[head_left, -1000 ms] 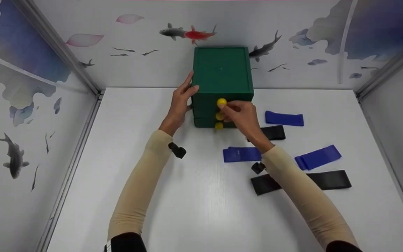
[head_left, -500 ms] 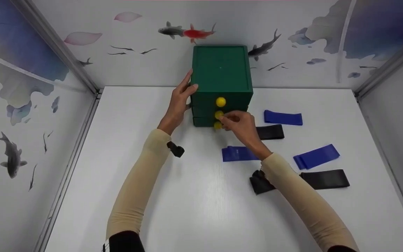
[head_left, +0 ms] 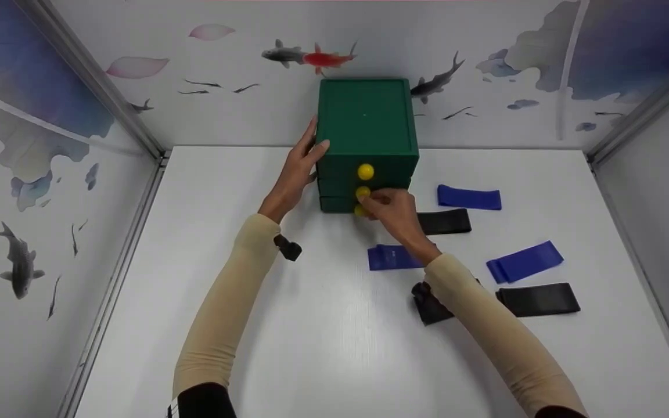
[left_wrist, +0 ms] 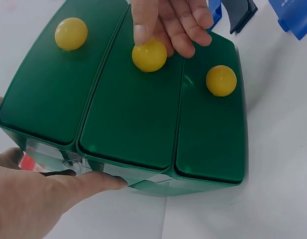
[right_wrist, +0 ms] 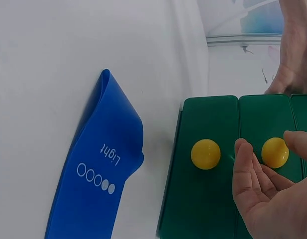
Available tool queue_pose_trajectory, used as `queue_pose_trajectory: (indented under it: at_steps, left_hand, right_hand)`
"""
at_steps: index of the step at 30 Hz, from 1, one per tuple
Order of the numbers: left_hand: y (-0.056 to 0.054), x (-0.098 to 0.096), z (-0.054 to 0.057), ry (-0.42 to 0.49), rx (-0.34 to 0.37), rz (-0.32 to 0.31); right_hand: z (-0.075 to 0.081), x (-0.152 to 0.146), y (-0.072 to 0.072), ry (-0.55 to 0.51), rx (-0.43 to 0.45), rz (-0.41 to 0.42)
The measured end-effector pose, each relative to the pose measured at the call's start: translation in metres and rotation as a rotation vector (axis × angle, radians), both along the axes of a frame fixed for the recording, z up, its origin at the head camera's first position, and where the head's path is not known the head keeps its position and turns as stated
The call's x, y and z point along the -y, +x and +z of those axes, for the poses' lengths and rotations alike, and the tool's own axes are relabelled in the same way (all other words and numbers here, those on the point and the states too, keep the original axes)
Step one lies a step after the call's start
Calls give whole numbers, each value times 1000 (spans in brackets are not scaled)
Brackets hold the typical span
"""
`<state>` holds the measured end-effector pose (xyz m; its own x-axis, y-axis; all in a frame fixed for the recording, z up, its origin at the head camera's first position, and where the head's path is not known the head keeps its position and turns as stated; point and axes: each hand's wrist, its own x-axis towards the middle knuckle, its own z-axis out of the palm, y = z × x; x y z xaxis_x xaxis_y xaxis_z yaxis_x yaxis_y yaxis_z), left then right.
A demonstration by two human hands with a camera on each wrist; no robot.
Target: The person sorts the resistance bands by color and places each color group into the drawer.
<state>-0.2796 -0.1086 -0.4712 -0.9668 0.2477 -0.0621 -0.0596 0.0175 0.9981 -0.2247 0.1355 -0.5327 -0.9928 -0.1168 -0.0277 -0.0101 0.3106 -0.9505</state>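
Note:
A small green drawer box (head_left: 364,125) with three stacked drawers stands against the back wall. Each drawer front has a round yellow knob; the top knob (head_left: 365,172) is uncovered. My right hand (head_left: 392,210) is at the middle knob (left_wrist: 149,56), thumb on one side and fingers on the other, pinching it. The bottom knob (right_wrist: 205,154) is partly covered by that hand in the head view. My left hand (head_left: 295,168) rests against the box's left side with its fingers extended. All three drawer fronts look nearly flush in the left wrist view.
Flat folded bands lie on the white table right of the box: a blue band (head_left: 469,198), a black band (head_left: 445,222), a blue band (right_wrist: 101,169) marked "Light", another blue band (head_left: 525,262) and black pieces (head_left: 539,299) partly under my right forearm. Printed walls enclose the table.
My right hand has moved down from the top yellow knob to the middle one, uncovering the top knob. My left hand has stayed against the box's side.

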Motion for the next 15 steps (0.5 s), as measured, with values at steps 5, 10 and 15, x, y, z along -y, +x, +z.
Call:
queue_pose_trajectory:
  at_steps: [5, 10, 15]
  left_hand:
    - [-2, 1, -1, -15, -14, -27]
    - [-3, 2, -3, -4, -21, -32]
    - [-4, 3, -3, -4, -20, -30]
  right_hand:
    - [-2, 5, -3, 1, 4, -7]
    - [-4, 6, -5, -13, 5, -18]
    - [-5, 7, -6, -24, 16, -25]
